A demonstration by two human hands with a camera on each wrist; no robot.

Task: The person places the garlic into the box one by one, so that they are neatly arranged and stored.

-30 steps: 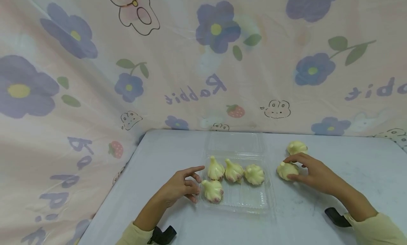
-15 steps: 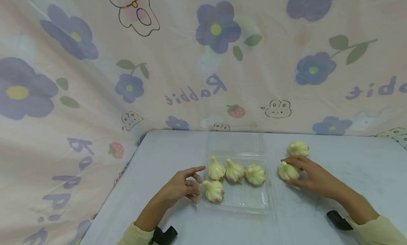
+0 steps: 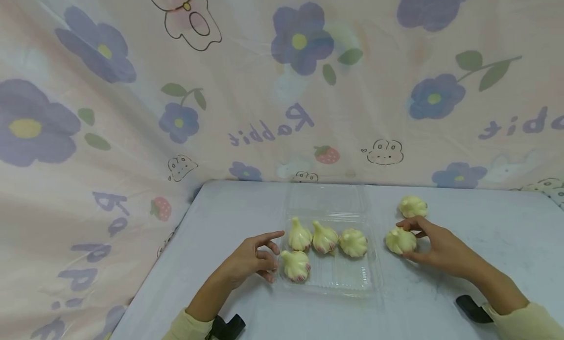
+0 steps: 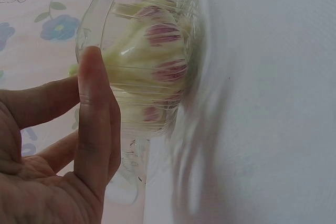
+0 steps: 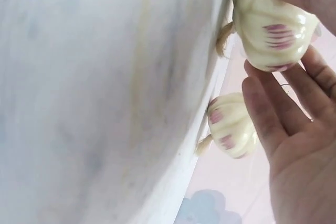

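My right hand [image 3: 442,247] pinches a pale garlic bulb [image 3: 401,241] on the table, right of a clear plastic clamshell container [image 3: 335,282]. In the right wrist view my thumb lies on one side of that purple-streaked bulb [image 5: 275,30] and the fingertips on the other. Just behind it sits a second garlic bulb [image 3: 413,206]. My left hand [image 3: 246,259] is beside the container's left wall, its fingers loosely bent and holding nothing. In the left wrist view its fingertips [image 4: 93,64] overlap the clear wall. Several garlic bulbs [image 3: 325,237] lie inside the container.
The container's lid [image 3: 326,198] lies folded back toward the rear of the white table [image 3: 238,207]. Behind the table hangs a flowered curtain [image 3: 246,85]. Black wrist devices [image 3: 473,309] are worn on both forearms.
My right hand has drawn back slightly toward the right, and its fingers now sit at the near bulb's right side. The left hand and the container have stayed in place.
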